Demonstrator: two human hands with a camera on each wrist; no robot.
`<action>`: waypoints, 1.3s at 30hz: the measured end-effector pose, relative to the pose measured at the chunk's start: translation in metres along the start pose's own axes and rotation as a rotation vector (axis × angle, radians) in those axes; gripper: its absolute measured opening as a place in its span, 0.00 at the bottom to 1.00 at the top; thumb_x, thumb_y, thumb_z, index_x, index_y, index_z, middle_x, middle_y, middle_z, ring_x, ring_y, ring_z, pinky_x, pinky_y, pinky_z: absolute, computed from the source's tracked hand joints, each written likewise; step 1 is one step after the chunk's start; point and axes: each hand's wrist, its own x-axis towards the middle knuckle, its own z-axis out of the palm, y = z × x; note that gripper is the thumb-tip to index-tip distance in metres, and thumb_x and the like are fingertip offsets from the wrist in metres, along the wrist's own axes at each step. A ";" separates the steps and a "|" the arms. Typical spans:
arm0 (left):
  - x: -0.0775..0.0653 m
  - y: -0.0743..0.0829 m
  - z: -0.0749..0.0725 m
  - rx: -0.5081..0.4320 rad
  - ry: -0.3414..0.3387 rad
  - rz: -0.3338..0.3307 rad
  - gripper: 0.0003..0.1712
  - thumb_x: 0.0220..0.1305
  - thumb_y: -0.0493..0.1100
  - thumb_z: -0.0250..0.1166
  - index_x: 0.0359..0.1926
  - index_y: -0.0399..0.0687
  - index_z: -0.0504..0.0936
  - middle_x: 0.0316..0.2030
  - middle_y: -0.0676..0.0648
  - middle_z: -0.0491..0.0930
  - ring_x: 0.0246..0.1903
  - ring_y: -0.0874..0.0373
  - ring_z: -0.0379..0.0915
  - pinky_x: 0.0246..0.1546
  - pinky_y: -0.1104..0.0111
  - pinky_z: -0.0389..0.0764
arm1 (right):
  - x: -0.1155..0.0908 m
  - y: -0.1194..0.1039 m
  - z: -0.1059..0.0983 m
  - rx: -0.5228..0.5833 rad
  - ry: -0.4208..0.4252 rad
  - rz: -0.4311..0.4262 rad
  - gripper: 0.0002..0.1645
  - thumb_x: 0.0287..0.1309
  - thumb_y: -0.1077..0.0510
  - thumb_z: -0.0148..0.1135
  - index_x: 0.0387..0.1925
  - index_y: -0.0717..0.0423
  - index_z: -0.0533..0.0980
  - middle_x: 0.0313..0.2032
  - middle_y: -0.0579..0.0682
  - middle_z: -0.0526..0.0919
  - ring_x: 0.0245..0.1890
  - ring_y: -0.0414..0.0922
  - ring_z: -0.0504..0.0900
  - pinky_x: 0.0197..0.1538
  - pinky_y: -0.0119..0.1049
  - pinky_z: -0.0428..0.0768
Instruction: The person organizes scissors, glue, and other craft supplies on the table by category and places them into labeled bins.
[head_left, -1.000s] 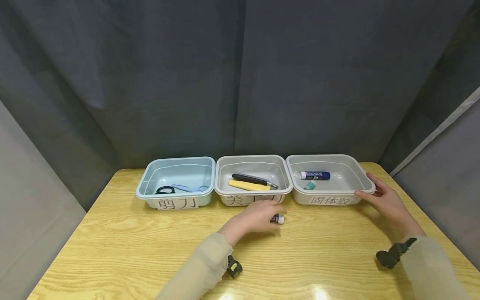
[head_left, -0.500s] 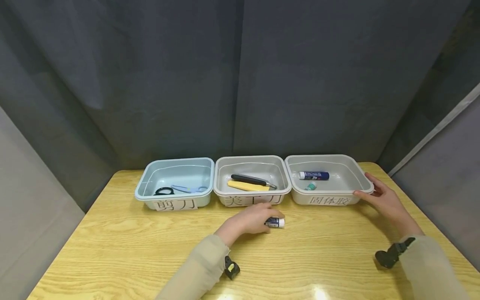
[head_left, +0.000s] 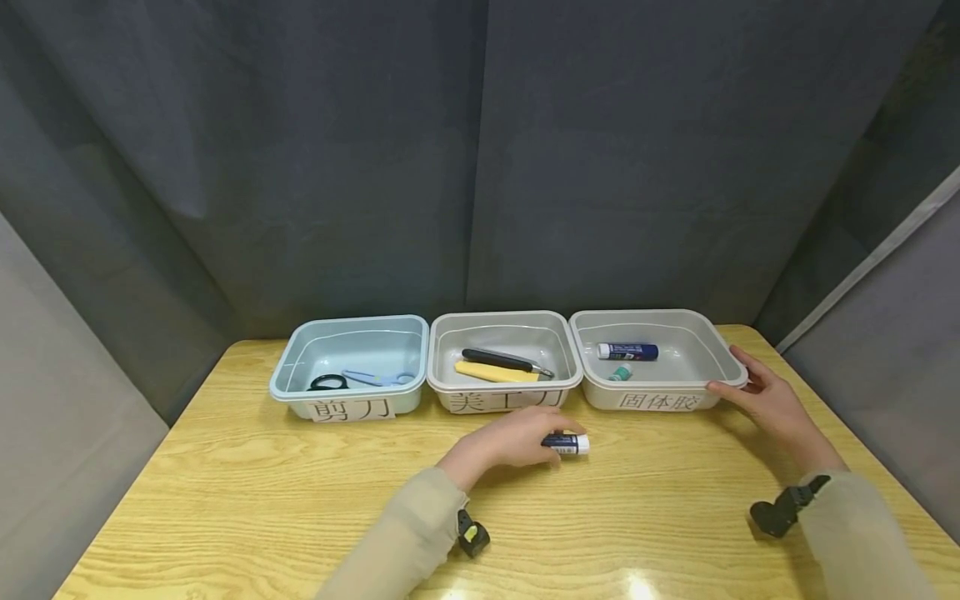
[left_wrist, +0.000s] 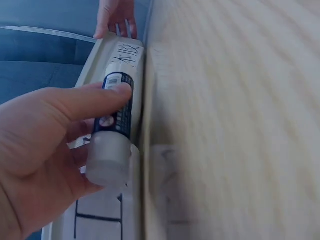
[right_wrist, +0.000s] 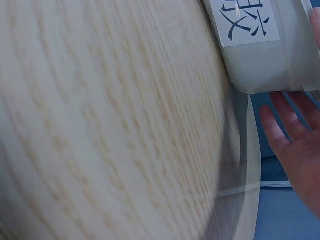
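Note:
My left hand (head_left: 517,437) holds a glue stick (head_left: 566,443) with a dark blue label and white ends, in front of the middle bin. In the left wrist view the thumb lies across the label of the glue stick (left_wrist: 119,117), with fingers behind it. My right hand (head_left: 776,408) rests at the right corner of the grey glue-stick bin (head_left: 735,375), thumb at the front rim and fingers along the side. In the right wrist view, the fingers (right_wrist: 272,127) stretch out straight beside the bin (right_wrist: 260,70). Inside that bin lie a blue glue stick (head_left: 628,352) and a small teal one (head_left: 621,372).
The middle grey bin (head_left: 442,333) holds a black-handled cutter (head_left: 498,359) and a yellow utility knife (head_left: 495,372). At left, a light blue bin (head_left: 285,367) contains blue scissors (head_left: 375,378) and a black-looped pair (head_left: 328,382). A dark curtain (head_left: 360,167) hangs behind the wooden table (head_left: 262,500).
The left hand shifted slightly left, then back right with the glue stick, which now shows more beyond the fingers. The right hand stays at the bin corner.

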 end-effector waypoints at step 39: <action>0.092 0.036 -0.047 -0.052 0.199 0.061 0.25 0.56 0.55 0.63 0.56 0.62 0.74 0.54 0.60 0.74 0.53 0.71 0.67 0.56 0.81 0.62 | -0.003 -0.004 0.000 0.007 0.014 0.002 0.52 0.56 0.41 0.56 0.70 0.50 0.37 0.67 0.68 0.48 0.58 0.65 0.59 0.55 0.64 0.61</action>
